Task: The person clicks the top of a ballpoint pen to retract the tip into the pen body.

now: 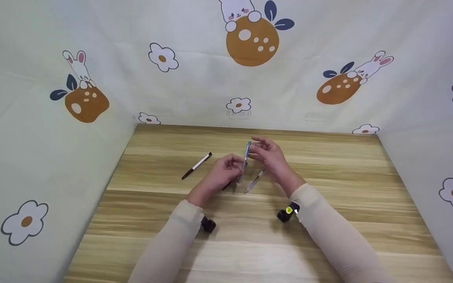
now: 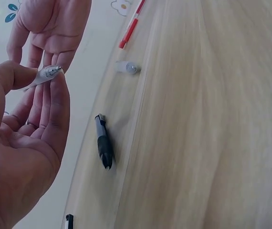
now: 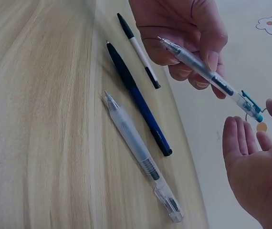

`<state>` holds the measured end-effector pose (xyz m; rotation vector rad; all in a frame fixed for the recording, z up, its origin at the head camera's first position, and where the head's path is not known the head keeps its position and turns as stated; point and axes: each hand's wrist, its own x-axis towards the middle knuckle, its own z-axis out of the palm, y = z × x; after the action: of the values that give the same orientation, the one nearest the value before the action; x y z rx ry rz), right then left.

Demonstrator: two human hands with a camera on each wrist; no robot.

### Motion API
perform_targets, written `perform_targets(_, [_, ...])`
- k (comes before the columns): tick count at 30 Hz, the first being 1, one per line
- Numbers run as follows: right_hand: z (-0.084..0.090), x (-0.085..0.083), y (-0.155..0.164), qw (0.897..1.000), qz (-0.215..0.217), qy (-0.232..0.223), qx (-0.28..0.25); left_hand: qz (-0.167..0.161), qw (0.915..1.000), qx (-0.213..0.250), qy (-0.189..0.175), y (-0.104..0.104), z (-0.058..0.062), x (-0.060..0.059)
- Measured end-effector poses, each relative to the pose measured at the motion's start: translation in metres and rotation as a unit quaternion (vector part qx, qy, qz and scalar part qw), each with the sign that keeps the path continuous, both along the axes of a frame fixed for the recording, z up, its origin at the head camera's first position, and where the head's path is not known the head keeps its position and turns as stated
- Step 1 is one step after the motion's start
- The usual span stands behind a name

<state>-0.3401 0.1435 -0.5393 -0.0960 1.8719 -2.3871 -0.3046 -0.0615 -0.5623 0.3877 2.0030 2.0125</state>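
Teal pen (image 3: 195,64) is in the left hand (image 1: 223,171), pinched near its writing end between thumb and fingers. It is clear-barrelled with a dark refill inside and a teal clip and button, and it is held up off the table (image 1: 250,251), tilted, tip down toward the person and teal end up. The right hand (image 1: 269,157) grasps nothing; its fingers are loosely extended just beside the teal end, and I cannot tell whether any fingertip touches it.

Below the hands, a clear pen (image 3: 141,148) lies flat on the wood, with a clear clip and its point toward the person. Next to it is a blue pen (image 3: 136,98) with a black grip and black end, mostly hidden by the left hand in the head view. Farther to the left, apart from that hand, a white pen (image 1: 197,165) with black ends lies at a slant. A red pen (image 2: 130,31) shows in the left wrist view, beyond the clear pen and cut off by the top edge.

Pale sleeves (image 1: 338,232) cover both forearms, and a small black camera (image 1: 209,224) sits at each wrist. Around the table hangs pale cloth (image 1: 195,94), printed with rabbits (image 1: 239,10), oranges (image 1: 252,43) and flowers (image 1: 163,57)
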Motion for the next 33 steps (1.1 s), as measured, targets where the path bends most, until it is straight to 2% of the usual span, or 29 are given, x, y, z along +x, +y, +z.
perform_targets(5, [0.002, 0.002, 0.006, 1.0, 0.006, 0.004, -0.002, -0.005, 0.9998, 0.017, -0.01, 0.009, 0.0, 0.001])
perform_targets(12, [0.007, 0.004, 0.013, 1.0, 0.017, 0.005, -0.001, -0.005, 0.9996, 0.028, -0.002, 0.02, 0.0, 0.001])
perform_targets(20, [0.012, 0.006, 0.02, 0.999, 0.034, 0.021, -0.017, -0.012, 0.9987, 0.048, -0.01, 0.028, 0.003, 0.003])
perform_targets(26, [0.015, 0.008, 0.026, 0.998, 0.049, 0.04, -0.002, -0.02, 0.9977, 0.065, -0.004, 0.032, 0.004, 0.004])
perform_targets(33, [0.019, 0.011, 0.029, 0.998, 0.044, 0.039, 0.016, -0.024, 0.9969, 0.074, -0.014, 0.035, 0.005, 0.003])
